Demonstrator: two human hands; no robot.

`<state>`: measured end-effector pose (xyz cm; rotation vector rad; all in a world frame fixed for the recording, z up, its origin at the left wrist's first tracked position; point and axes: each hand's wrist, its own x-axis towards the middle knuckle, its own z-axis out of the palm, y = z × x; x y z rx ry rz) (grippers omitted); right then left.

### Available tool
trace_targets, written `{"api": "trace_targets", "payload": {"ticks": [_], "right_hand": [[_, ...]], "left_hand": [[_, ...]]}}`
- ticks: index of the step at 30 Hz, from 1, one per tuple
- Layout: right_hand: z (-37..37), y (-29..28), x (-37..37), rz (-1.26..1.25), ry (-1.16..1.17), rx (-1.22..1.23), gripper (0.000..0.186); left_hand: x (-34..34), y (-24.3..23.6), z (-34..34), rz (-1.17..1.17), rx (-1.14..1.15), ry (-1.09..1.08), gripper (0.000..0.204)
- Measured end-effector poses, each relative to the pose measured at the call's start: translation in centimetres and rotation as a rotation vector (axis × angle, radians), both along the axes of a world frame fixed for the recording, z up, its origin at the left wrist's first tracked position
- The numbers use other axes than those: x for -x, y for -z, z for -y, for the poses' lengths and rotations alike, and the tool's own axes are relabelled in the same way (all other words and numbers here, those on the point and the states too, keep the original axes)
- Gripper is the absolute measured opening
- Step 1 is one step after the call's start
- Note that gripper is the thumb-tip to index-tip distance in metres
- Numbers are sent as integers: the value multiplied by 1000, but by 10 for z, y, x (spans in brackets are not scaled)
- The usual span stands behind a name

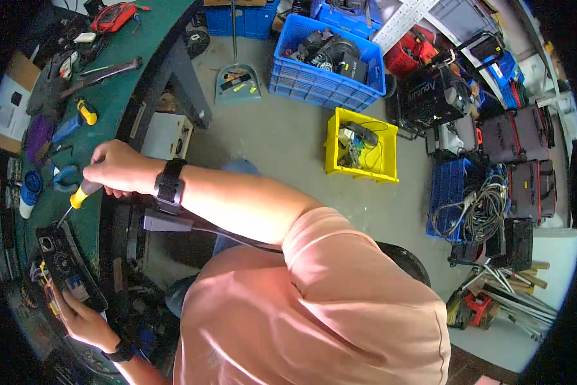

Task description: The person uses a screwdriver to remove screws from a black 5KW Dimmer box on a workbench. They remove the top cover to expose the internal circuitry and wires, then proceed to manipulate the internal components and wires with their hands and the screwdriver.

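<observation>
My right hand [118,168] is closed round the handle of a yellow and dark screwdriver [81,192]. Its thin shaft slants down to the far end of a black electronic device [67,262], which has a round part and a dial-like marking on its face. My left hand [86,324] grips the near side of that device, fingers along its edge by some yellow and coloured wires [46,282]. The device lies on the green workbench [112,122]. Close to the screwdriver are a blue curved tool [67,178] and a blue and white roll-like object [30,189].
A hammer [108,74], a yellow-headed blue tool [76,120] and a red cable tool [113,17] lie farther along the bench. On the floor stand a yellow crate [332,151], a blue crate [301,86] and a dustpan [238,93]. Coiled cables [484,208] and cases are at the right.
</observation>
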<state>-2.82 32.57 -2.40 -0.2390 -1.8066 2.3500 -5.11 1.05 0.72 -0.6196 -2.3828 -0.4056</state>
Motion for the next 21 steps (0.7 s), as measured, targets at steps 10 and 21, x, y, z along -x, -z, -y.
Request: {"api": "trace_targets", "payload": {"ticks": [10, 21], "right_hand": [[2, 18, 21, -369, 276, -418, 36], [6, -11, -7, -151, 87, -159, 34]], "left_hand": [[-8, -10, 4, -51, 29, -9, 32], [-23, -23, -19, -46, -52, 56, 27]]}}
